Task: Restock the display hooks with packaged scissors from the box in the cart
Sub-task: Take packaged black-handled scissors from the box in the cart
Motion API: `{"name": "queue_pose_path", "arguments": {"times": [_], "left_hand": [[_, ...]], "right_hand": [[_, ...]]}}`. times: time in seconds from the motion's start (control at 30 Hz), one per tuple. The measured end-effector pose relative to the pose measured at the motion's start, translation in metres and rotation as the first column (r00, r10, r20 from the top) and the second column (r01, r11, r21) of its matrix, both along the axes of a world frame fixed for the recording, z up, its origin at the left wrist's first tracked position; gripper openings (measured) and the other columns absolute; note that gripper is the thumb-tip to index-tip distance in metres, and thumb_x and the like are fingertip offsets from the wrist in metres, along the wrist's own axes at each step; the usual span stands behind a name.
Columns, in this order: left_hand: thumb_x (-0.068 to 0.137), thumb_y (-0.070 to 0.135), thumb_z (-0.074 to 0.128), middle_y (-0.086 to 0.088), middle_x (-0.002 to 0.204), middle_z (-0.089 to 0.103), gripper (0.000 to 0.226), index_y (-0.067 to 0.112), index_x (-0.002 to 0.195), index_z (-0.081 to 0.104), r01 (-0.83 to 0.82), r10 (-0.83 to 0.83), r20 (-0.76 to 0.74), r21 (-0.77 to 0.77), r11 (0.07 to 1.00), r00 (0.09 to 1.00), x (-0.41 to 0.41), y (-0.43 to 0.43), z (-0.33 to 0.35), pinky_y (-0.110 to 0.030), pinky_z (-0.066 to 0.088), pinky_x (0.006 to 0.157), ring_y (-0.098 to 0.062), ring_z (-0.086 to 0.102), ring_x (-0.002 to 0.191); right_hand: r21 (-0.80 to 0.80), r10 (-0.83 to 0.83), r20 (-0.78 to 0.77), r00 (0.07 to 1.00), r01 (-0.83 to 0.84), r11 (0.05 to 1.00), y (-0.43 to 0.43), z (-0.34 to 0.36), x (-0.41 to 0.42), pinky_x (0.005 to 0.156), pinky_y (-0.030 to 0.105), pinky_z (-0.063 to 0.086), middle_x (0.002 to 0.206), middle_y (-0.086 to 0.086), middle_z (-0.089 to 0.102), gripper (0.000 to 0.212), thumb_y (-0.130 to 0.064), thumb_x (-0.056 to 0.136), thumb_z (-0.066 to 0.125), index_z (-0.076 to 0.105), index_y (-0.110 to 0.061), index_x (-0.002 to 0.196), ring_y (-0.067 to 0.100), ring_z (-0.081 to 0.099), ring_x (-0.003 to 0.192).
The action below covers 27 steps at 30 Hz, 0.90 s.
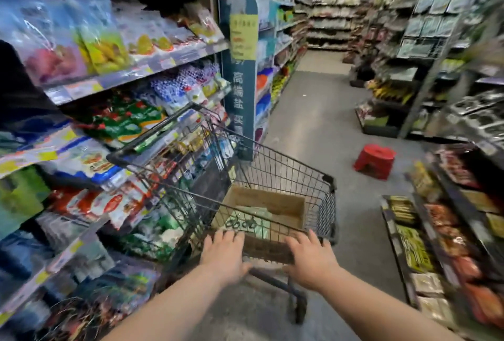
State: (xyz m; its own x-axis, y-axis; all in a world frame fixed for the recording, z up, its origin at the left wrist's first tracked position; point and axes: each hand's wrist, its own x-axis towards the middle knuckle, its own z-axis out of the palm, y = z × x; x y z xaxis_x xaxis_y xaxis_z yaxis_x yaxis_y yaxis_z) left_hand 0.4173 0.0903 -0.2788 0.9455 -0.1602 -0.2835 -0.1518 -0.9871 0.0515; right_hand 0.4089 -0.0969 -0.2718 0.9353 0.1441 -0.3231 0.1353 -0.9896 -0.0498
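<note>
A dark wire shopping cart point(283, 174) stands in the aisle right in front of me. Inside it lies an open cardboard box point(289, 204) holding pale green packs of scissors point(249, 220). My left hand point(223, 256) and my right hand point(311, 258) both grip the cart's near handle, fingers curled over the bar. No display hooks can be made out clearly; the picture is blurred.
Shelves of bagged goods point(109, 81) run close along the left. A red plastic stool point(375, 160) stands on the grey floor ahead right. Low shelves of packets point(436, 231) line the right side. A blue end sign point(241, 67) juts out beyond the cart.
</note>
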Motion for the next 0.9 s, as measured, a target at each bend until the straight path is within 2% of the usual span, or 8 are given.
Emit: {"name": "queue_pose_path", "arguments": {"times": [0.13,0.33,0.5,0.7,0.9], "left_hand": [[0.090,0.053,0.048,-0.004,0.158,0.019,0.077,0.020,0.151,0.014,0.074,-0.074,-0.006,-0.021,0.997,0.997,0.065,-0.005,-0.005,-0.049,0.013,0.117,-0.029,0.011,0.147],[0.090,0.054,0.048,-0.005,0.153,0.029,0.072,0.021,0.149,0.022,0.087,-0.087,0.001,0.005,0.996,0.996,0.167,0.024,-0.006,-0.048,0.017,0.117,-0.030,0.018,0.144],[0.090,0.056,0.046,-0.005,0.154,0.028,0.076,0.018,0.150,0.019,0.085,-0.085,-0.082,-0.001,0.996,0.993,0.214,0.028,-0.027,-0.049,0.019,0.117,-0.029,0.020,0.144],[0.089,0.056,0.048,-0.003,0.152,0.033,0.074,0.018,0.148,0.024,0.119,-0.120,-0.121,-0.014,0.993,0.985,0.264,0.015,-0.046,-0.047,0.023,0.116,-0.026,0.026,0.141],[0.090,0.056,0.049,-0.004,0.151,0.033,0.074,0.020,0.149,0.023,0.031,-0.016,-0.234,0.061,0.998,0.972,0.326,0.016,-0.059,-0.046,0.025,0.115,-0.026,0.027,0.141]], "right_hand": [[-0.003,-0.099,0.000,0.995,0.099,0.995,-0.012,-0.001,0.050,0.115,0.053,0.013,0.156,0.004,0.021,0.067,-0.045,0.091,0.049,0.021,-0.023,0.148,0.031,0.010,0.146],[0.010,-0.204,-0.022,0.979,0.204,0.979,-0.007,-0.004,0.128,0.116,0.052,0.015,0.154,0.004,0.026,0.064,-0.042,0.090,0.049,0.024,-0.022,0.147,0.028,0.014,0.145],[-0.042,-0.217,-0.106,0.970,0.213,0.976,-0.008,-0.019,0.165,0.115,0.051,0.017,0.152,0.006,0.029,0.064,-0.045,0.090,0.049,0.026,-0.021,0.145,0.029,0.018,0.143],[-0.035,-0.197,-0.143,0.970,0.194,0.980,-0.012,-0.040,0.228,0.113,0.051,0.021,0.148,0.005,0.035,0.063,-0.045,0.089,0.051,0.028,-0.024,0.144,0.029,0.026,0.139],[0.045,-0.132,-0.198,0.971,0.144,0.989,-0.018,-0.067,0.306,0.116,0.052,0.016,0.151,0.004,0.032,0.065,-0.045,0.090,0.050,0.027,-0.022,0.146,0.028,0.022,0.142]]}}
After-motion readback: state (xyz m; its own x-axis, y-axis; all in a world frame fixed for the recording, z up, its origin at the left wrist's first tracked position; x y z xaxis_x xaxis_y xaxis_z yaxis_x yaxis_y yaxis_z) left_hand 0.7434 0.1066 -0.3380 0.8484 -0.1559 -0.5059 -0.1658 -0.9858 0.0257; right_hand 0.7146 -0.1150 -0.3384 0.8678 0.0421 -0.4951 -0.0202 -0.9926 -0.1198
